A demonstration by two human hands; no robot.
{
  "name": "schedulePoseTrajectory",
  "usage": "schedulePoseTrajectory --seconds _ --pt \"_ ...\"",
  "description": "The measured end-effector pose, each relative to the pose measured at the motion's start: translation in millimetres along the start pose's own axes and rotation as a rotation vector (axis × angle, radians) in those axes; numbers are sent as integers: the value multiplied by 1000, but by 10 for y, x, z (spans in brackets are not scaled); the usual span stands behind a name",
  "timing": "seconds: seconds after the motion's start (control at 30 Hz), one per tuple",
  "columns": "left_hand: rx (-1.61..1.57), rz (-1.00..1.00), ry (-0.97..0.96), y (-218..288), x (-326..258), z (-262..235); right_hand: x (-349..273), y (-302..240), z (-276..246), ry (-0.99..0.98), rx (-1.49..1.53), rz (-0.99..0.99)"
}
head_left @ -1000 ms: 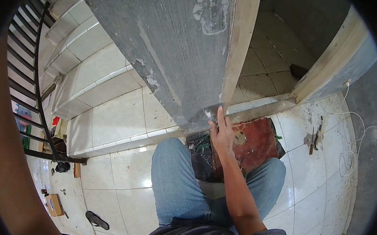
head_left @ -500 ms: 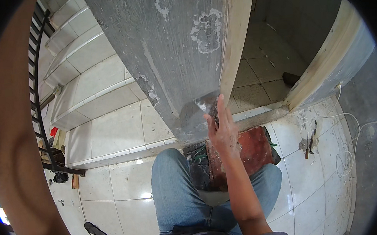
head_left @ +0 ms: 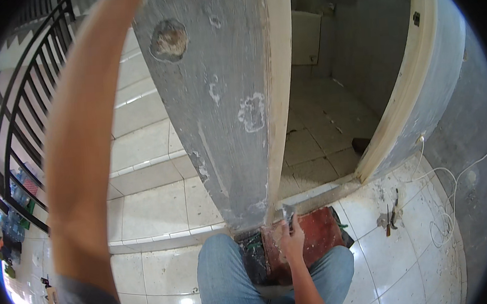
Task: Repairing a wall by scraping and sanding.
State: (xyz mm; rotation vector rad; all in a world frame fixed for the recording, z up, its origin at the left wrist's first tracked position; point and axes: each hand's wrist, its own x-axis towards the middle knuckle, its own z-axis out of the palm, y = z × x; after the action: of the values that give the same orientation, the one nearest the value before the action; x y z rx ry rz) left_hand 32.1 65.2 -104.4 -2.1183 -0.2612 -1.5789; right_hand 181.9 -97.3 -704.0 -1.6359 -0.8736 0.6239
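Note:
My right hand (head_left: 293, 239) is closed round a small putty knife with a flat grey metal blade (head_left: 288, 210). The blade points up and stands just apart from the foot of the wall, in front of the pale door frame (head_left: 276, 93). Below and behind this hand lies a worn red bag (head_left: 317, 232) between my knees. My left arm (head_left: 80, 163) reaches up across the left side, and its hand is beyond the top edge. The grey wall (head_left: 221, 153) has scraped white patches and a rough round hole (head_left: 169, 40) high up.
White tiled stairs (head_left: 151, 209) rise at the left beside a black railing (head_left: 38, 121). A doorway opens onto a dim tiled room (head_left: 314, 107). At the right, a few hand tools (head_left: 393, 215) and a white cable (head_left: 450, 194) lie on the floor.
My right hand has come down and back from the wall with the putty knife. The view has tilted up, bringing the hole into sight. My left arm has swung to the right.

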Motion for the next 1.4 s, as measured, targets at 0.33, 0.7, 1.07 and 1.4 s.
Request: schedulePoseTrajectory --seconds 0.33,0.7,1.07,1.4 --pt "248 -111 120 411 -2507 67 518 -1442 -88 127 -235 -641" --pt "269 -89 165 126 -2645 367 688 -1520 216 238 -327 -694" --pt "298 -93 153 131 -2655 334 805 -1865 187 305 -218 -787" --pt "295 -75 153 127 -2653 361 737 -1580 189 267 -308 -731"
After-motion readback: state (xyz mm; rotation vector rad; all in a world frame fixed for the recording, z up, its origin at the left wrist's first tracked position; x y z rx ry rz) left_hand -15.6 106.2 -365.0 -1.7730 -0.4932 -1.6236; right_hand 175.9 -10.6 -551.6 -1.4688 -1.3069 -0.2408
